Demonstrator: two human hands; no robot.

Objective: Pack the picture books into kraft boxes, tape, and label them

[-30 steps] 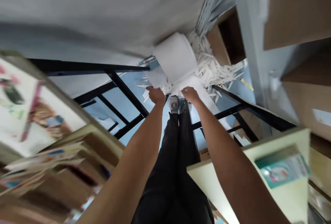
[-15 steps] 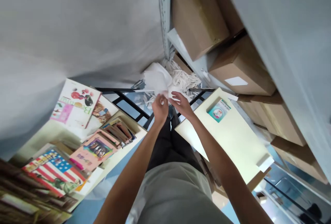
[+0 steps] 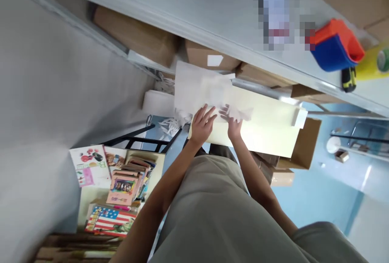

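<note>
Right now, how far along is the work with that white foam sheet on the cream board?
Done, apparently: a white foam sheet lies on the cream board. In hand: the left hand presses flat on the sheet's near edge, and the right hand rests beside it on a blurred white piece. Left: the foam roll and loose white strips lie beyond the board. Whether the sheet is cut free, I cannot tell.

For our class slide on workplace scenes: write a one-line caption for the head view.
Left hand and right hand spread a white foam sheet over a pale yellow board.
</note>
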